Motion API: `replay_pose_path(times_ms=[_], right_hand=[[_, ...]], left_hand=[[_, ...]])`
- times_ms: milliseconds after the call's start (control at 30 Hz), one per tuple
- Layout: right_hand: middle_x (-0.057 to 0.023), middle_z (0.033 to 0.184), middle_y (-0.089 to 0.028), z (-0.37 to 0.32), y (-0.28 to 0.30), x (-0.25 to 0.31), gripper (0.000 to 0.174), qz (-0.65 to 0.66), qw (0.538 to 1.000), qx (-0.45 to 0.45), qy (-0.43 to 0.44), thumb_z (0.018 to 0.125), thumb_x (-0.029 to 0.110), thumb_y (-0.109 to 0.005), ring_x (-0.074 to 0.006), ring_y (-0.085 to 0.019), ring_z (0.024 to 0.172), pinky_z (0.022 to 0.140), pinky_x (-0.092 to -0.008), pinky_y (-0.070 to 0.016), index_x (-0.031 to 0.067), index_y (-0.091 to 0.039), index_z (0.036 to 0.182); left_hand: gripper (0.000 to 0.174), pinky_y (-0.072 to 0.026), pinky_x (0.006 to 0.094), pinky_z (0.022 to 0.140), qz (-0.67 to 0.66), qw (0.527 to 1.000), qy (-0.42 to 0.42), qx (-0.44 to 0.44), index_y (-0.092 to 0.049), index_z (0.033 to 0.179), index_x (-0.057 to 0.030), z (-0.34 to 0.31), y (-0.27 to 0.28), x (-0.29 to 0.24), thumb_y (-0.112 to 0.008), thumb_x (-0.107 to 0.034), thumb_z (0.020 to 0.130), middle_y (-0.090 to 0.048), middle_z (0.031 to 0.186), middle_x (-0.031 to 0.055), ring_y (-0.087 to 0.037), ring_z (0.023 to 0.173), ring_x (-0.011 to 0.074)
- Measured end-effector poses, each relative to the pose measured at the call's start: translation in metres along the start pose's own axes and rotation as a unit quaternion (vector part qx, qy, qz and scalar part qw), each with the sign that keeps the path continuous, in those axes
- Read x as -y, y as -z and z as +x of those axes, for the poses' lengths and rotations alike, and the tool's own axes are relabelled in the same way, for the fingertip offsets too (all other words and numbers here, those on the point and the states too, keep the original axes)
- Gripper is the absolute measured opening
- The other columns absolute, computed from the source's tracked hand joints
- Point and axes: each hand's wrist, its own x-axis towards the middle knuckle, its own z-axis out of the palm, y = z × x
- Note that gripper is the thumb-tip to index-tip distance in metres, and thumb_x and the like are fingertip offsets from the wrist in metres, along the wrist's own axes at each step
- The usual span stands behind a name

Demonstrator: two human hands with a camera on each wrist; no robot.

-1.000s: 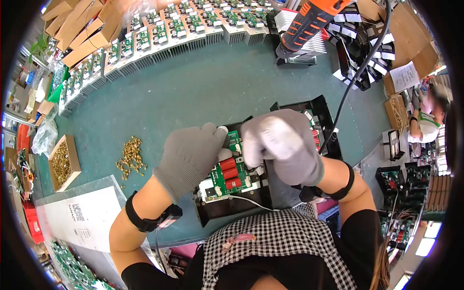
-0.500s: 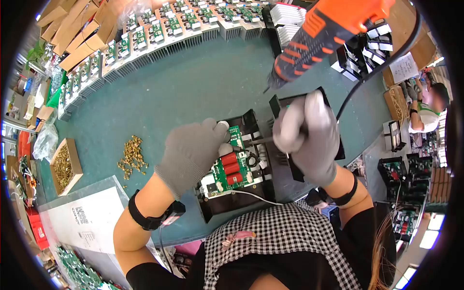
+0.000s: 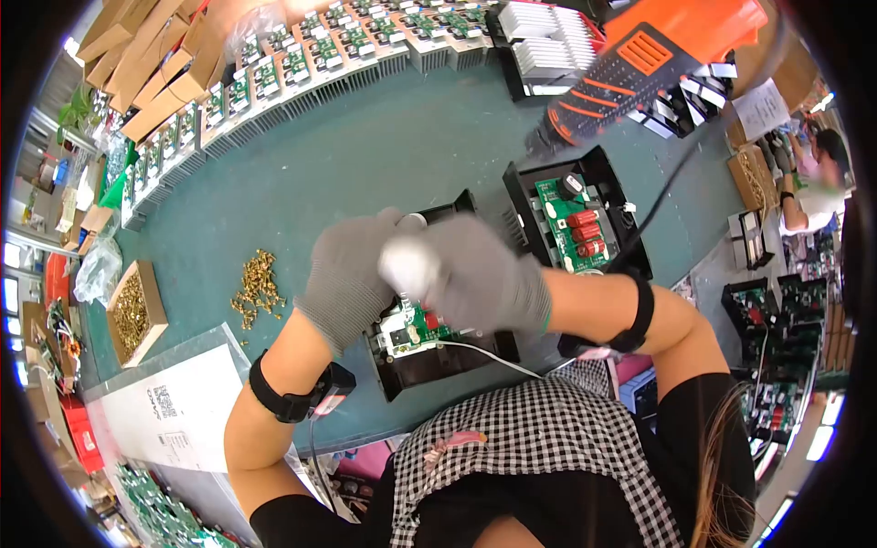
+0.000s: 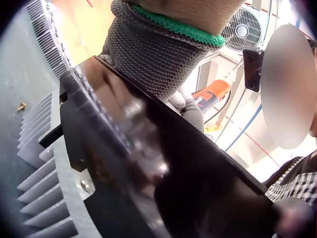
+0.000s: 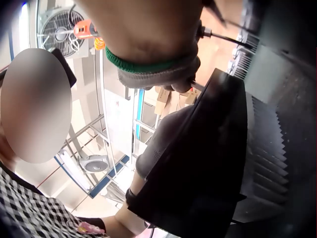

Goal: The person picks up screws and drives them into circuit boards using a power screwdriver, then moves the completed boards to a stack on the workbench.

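Note:
A black housing holds a green board with red parts, mostly covered by both gloved hands. The left hand lies bent at the board's upper left; its fingertips are hidden, also behind the housing wall in the left wrist view. Over the board is the right hand, blurred, its fingers curled. A thin metal-shafted tool shows beside the right glove in the right wrist view. Where the tool's tip meets the board cannot be seen.
A second housing with a board stands to the right, an orange power screwdriver hanging above it. Brass screws lie loose left of the hands, beside a box of them. Heat sinks with boards line the back.
The right hand went right, its tool showing half a second ago, then came back left over the board. The left hand stays at the board. The hanging screwdriver swung down, then slightly right.

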Motion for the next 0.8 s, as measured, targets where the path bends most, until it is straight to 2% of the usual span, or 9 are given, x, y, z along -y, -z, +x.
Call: replay_pose_path(times_ms=[33, 67, 133, 200, 233, 567, 600, 733, 800], right_hand=[[-0.0053, 0.059, -0.053, 0.006, 0.025, -0.003, 0.024, 0.121, 0.986, -0.018, -0.117, 0.094, 0.021, -0.048, -0.0214, -0.054, 0.055, 0.054, -0.0337, -0.0436, 0.0039, -0.057, 0.081], [-0.0052, 0.059, -0.053, 0.013, 0.049, -0.006, 0.026, 0.239, 0.943, -0.032, -0.231, 0.095, 0.023, -0.049, -0.0187, -0.055, 0.057, 0.055, -0.0323, -0.0445, 0.0038, -0.057, 0.079], [-0.0039, 0.057, -0.051, 0.018, 0.053, -0.006, 0.033, 0.273, 0.914, -0.061, -0.295, 0.098, 0.026, -0.048, -0.0135, -0.054, 0.059, 0.056, -0.0297, -0.0436, 0.0031, -0.056, 0.075], [-0.0014, 0.054, -0.047, 0.009, 0.02, 0.0, 0.041, 0.118, 0.968, -0.096, -0.201, 0.1, 0.03, -0.046, -0.0086, -0.049, 0.058, 0.055, -0.0271, -0.0402, 0.0021, -0.055, 0.072], [-0.0014, 0.057, -0.047, 0.004, 0.019, 0.021, 0.044, 0.083, 0.967, -0.054, -0.236, 0.101, 0.031, -0.046, -0.0077, -0.044, 0.058, 0.055, -0.027, -0.038, 0.0015, -0.053, 0.069], [0.0006, 0.062, -0.05, 0.019, 0.034, 0.02, 0.049, 0.159, 0.944, -0.039, -0.286, 0.101, 0.04, -0.045, -0.0076, -0.042, 0.058, 0.055, -0.0242, -0.0347, 0.0052, -0.053, 0.067], [0.0017, 0.062, -0.05, 0.029, 0.025, 0.029, 0.048, 0.183, 0.952, -0.139, -0.2, 0.101, 0.04, -0.044, -0.0062, -0.042, 0.057, 0.055, -0.0222, -0.0336, 0.0064, -0.053, 0.067], [-0.0054, 0.061, -0.054, 0.084, 0.025, 0.006, 0.039, -0.015, 0.997, -0.045, -0.057, 0.094, 0.038, -0.05, -0.0192, -0.056, 0.063, 0.061, -0.035, -0.0427, 0.005, -0.058, 0.074], [-0.0114, 0.088, -0.062, 0.095, 0.014, -0.006, 0.031, -0.278, 0.959, -0.043, -0.038, 0.089, 0.032, -0.06, -0.0274, -0.061, 0.084, 0.074, -0.0362, -0.0486, 0.0026, -0.063, 0.098]], left_hand=[[0.02, -0.0529, 0.0368, 0.064, 0.058, 0.97, 0.126, 0.202, -0.059, 0.103, -0.0117, 0.015, 0.008, -0.008, -0.062, -0.017, 0.083, -0.062, 0.092, 0.0075, -0.067, 0.082, 0.0254], [0.02, -0.053, 0.037, 0.064, 0.063, 0.979, 0.101, 0.167, -0.059, 0.103, -0.0118, 0.014, 0.008, -0.009, -0.062, -0.018, 0.083, -0.062, 0.091, 0.0072, -0.067, 0.082, 0.0251], [0.021, -0.053, 0.0372, 0.064, 0.071, 0.992, 0.059, 0.091, -0.058, 0.103, -0.012, 0.009, 0.009, -0.011, -0.062, -0.019, 0.084, -0.062, 0.09, 0.0065, -0.067, 0.082, 0.0247], [0.02, -0.0529, 0.0369, 0.064, 0.059, 0.995, 0.052, 0.067, -0.058, 0.101, -0.0121, 0.004, 0.007, -0.01, -0.063, -0.021, 0.084, -0.061, 0.088, 0.0058, -0.067, 0.081, 0.0244], [0.02, -0.0528, 0.0368, 0.064, 0.064, 0.994, 0.055, 0.068, -0.058, 0.101, -0.0122, 0.004, 0.005, -0.009, -0.063, -0.021, 0.084, -0.061, 0.088, 0.0058, -0.067, 0.081, 0.0244], [0.026, -0.0499, 0.04, 0.064, 0.048, 0.993, 0.089, 0.061, -0.06, 0.103, -0.0134, 0.004, 0.0, -0.013, -0.063, -0.032, 0.086, -0.061, 0.088, 0.0069, -0.064, 0.079, 0.0279], [0.026, -0.0497, 0.0403, 0.064, 0.044, 0.993, 0.098, 0.053, -0.06, 0.102, -0.0127, 0.005, 0.0, -0.014, -0.063, -0.033, 0.086, -0.061, 0.088, 0.0068, -0.064, 0.08, 0.0284], [0.027, -0.0485, 0.0396, 0.064, -0.017, 0.995, 0.093, 0.019, -0.06, 0.103, -0.0098, 0.004, 0.004, -0.017, -0.065, -0.03, 0.086, -0.062, 0.088, 0.0076, -0.063, 0.078, 0.029], [0.027, -0.0481, 0.0374, 0.064, -0.101, 0.991, 0.086, -0.03, -0.059, 0.107, -0.0078, 0.003, 0.007, -0.016, -0.064, -0.027, 0.088, -0.062, 0.087, 0.0085, -0.063, 0.076, 0.0269]])
